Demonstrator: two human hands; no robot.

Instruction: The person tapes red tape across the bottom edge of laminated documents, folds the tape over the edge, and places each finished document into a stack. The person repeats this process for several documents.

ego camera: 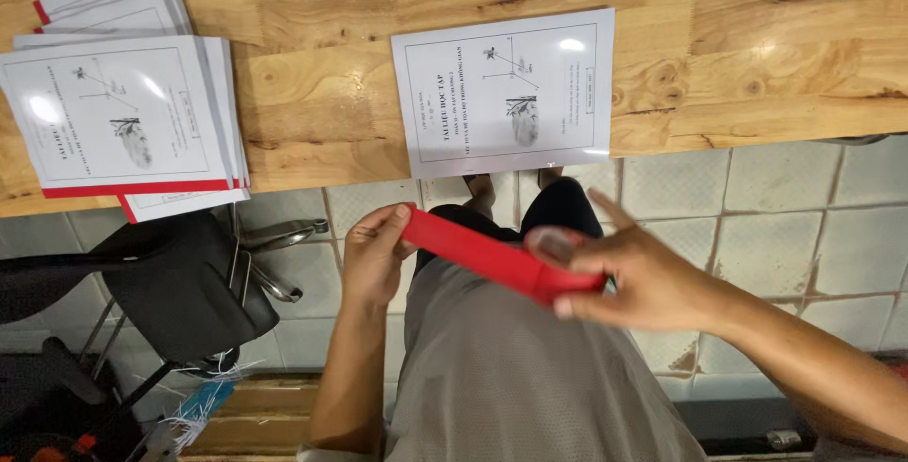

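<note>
Below the wooden table [312, 93], over the tiled floor [785, 216] and the grey lap, sits a red strip [497, 259] pulled between two hands. Left hand [372, 259] pinching the upper end, thumb and fingers closed on it. Right hand [629, 282] gripping the lower end, thumb on top, fingers curled under, one finger sticking out loose. Long side of the strip running slanted, from up near the left hand down to the right hand; the left end points toward the table edge, the right end toward the lap. Best to keep it tight and flat, hold both ends firmly, and pull evenly so it does not twist or stick to itself. On the table, one white booklet [506, 93] lying alone with no red edge, and a stack of booklets [123, 112] with red edges at the left. Beside the left arm, a black chair [180, 282].
</note>
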